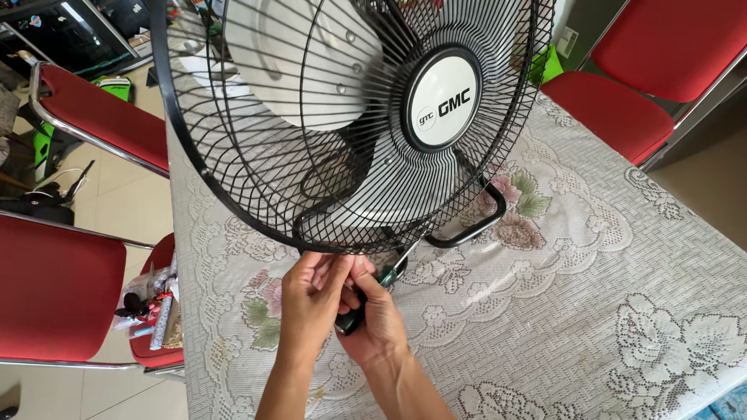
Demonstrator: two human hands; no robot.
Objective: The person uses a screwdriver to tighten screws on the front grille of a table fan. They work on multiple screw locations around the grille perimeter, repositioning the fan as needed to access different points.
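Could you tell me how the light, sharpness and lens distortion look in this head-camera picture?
Head view: even daylight, soft shadows under the fan grille on the lace tablecloth; mild glare on the white blades; the left hand, right hand and screwdriver are sharp; wide-angle bending curves the red chairs at the edges.

The fan grille (350, 117) blocks above; bare tablecloth (560, 311) right looks open, seemingly unobstructed.
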